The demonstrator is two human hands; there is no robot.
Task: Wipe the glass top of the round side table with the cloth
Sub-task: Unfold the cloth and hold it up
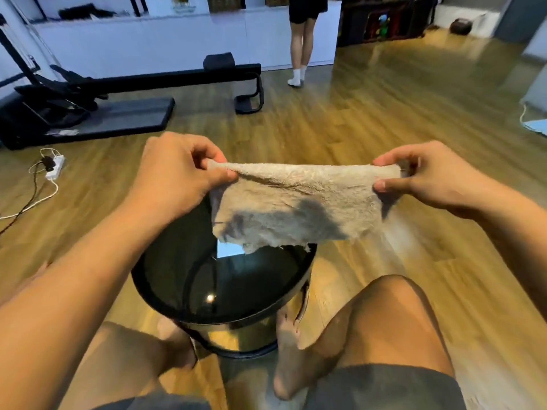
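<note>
Prep step, no wiping yet: cloth (299,202) stretched flat in air above far rim of glass top (236,288), approx 12 o'clock of table, not touching. Left hand (177,179) pinches cloth's 9 o'clock corner w/ thumb + curled fingers, right hand (426,179) pinches 3 o'clock corner. Next prob: lower cloth onto glass, press, sweep
</note>
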